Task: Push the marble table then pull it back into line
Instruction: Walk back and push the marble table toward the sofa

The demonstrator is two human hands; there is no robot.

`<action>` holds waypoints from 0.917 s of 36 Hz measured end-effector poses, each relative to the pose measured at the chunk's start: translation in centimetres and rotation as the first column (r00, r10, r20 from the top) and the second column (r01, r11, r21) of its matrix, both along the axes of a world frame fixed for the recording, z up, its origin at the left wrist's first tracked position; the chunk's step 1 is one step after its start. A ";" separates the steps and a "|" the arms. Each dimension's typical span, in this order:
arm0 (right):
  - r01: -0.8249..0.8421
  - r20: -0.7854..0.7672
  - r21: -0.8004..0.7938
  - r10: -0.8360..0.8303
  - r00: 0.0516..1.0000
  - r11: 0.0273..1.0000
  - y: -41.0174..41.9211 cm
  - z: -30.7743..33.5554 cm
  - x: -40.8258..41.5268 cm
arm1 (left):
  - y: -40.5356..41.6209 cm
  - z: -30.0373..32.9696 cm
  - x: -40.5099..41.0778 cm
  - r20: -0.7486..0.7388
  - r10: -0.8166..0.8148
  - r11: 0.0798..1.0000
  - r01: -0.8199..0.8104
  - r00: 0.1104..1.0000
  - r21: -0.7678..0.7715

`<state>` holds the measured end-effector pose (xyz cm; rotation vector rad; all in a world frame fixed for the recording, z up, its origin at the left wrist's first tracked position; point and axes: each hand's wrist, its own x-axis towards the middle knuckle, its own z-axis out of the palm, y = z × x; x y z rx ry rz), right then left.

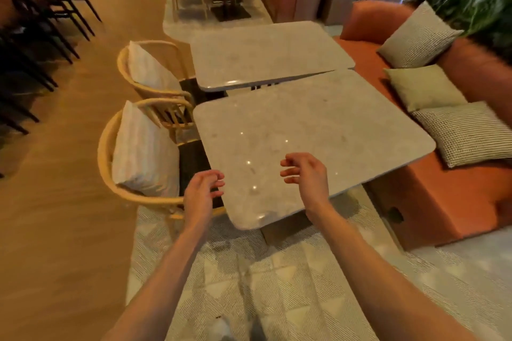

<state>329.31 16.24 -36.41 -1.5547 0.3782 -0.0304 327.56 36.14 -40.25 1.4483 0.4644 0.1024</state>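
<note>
The near marble table [318,122] fills the middle of the head view, its grey top skewed against a second marble table [266,52] behind it; a wedge-shaped gap shows between them on the left. My left hand [202,194] hovers at the near table's left front edge, fingers loosely curled, holding nothing. My right hand [304,174] hangs above the tabletop's near part, fingers loosely curled too, gripping nothing. I cannot tell whether either hand touches the marble.
Two wicker chairs [138,163] with white cushions stand left of the tables. An orange bench sofa [443,202] with several pillows runs along the right. Dark stools [41,22] line the far left. A patterned rug [277,271] lies underfoot.
</note>
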 end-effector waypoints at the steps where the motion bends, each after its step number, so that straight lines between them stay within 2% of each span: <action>1: 0.006 -0.022 -0.028 -0.006 1.000 1.000 0.2 -1.2 0.3 | -0.2 -1.0 0.7 -0.025 -0.021 1.000 0.022 0.999 0.010; 5: -0.041 -0.133 -0.207 0.014 0.991 0.978 0.6 -6.1 1.5 | -1.8 -5.1 3.4 -0.087 -0.208 0.951 0.222 0.974 0.214; 9: -0.234 -0.290 -0.360 0.130 0.948 0.903 1.0 -10.9 3.6 | -3.4 -10.0 5.9 -0.135 -0.417 0.765 0.427 0.899 0.482; 11: -0.376 -0.342 -0.468 0.229 0.911 0.800 0.9 -13.1 5.0 | -4.0 -12.4 7.3 -0.184 -0.472 0.659 0.483 0.862 0.577; 13: -0.493 -0.373 -0.615 0.323 0.870 0.615 0.5 -15.2 6.2 | -4.6 -14.9 8.4 -0.222 -0.490 0.547 0.496 0.843 0.675; 15: -0.526 -0.393 -0.745 0.367 0.843 0.410 -0.1 -17.3 7.5 | -5.2 -17.3 9.0 -0.267 -0.473 0.445 0.490 0.839 0.750; 16: -0.511 -0.387 -0.787 0.369 0.845 0.346 -0.4 -18.3 8.2 | -5.4 -18.5 9.1 -0.297 -0.452 0.412 0.492 0.841 0.767; 19: -0.435 -0.341 -0.867 0.346 0.874 0.244 -1.7 -21.3 10.0 | -6.5 -21.4 8.4 -0.389 -0.382 0.239 0.496 0.838 0.835; 21: -0.441 -0.362 -0.880 0.353 0.863 0.176 -2.3 -23.2 10.4 | -7.0 -22.6 7.8 -0.379 -0.336 0.157 0.448 0.862 0.880; 23: -0.453 -0.391 -0.886 0.365 0.845 0.100 -3.0 -25.2 10.2 | -7.7 -23.5 8.1 -0.337 -0.297 0.117 0.385 0.893 0.916; 26: -0.413 -0.367 -0.908 0.351 0.862 0.065 -3.1 -27.1 9.4 | -7.9 -24.1 8.1 -0.308 -0.262 0.064 0.335 0.915 0.940; 33: -0.388 -0.359 -0.921 0.345 0.867 0.016 -2.8 -26.9 9.5 | -7.9 -22.9 7.9 -0.329 -0.265 0.088 0.363 0.906 0.928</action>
